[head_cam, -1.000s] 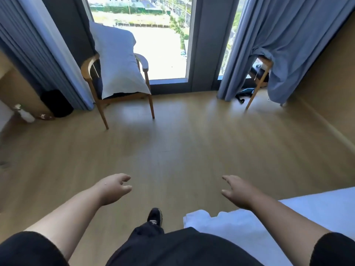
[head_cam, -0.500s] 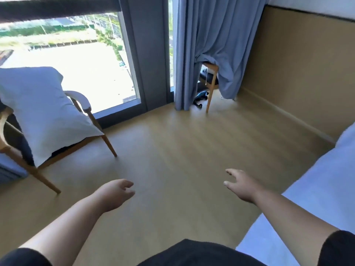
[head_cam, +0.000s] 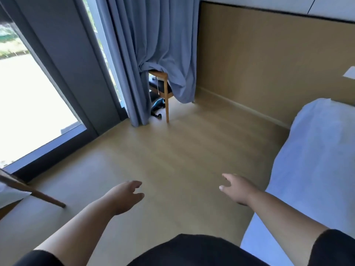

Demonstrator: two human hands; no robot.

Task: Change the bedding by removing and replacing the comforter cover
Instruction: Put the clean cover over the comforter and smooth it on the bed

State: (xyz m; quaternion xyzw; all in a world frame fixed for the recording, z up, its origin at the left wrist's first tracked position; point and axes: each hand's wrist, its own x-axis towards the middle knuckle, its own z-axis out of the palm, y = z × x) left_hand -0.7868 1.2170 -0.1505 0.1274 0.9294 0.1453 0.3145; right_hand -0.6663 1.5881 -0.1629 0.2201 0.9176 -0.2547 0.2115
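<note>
A bed with a white sheet (head_cam: 311, 166) fills the right side of the view, running from the tan wall toward me. My left hand (head_cam: 124, 195) hangs over the wooden floor with loosely curled fingers and holds nothing. My right hand (head_cam: 237, 188) is stretched forward just left of the bed's edge, fingers relaxed, empty and apart from the sheet. No comforter or cover shows in this view.
A blue curtain (head_cam: 157, 45) drapes over a wooden chair (head_cam: 163, 89) in the far corner, with a dark object (head_cam: 157, 106) on the floor under it. Another chair's leg (head_cam: 38, 194) juts in at the left. A large window (head_cam: 28, 104) lies left.
The view has swung right: the chair with the pillow has slid out at the left, and the bed now fills more of the right. Both hands stay empty in front of me.
</note>
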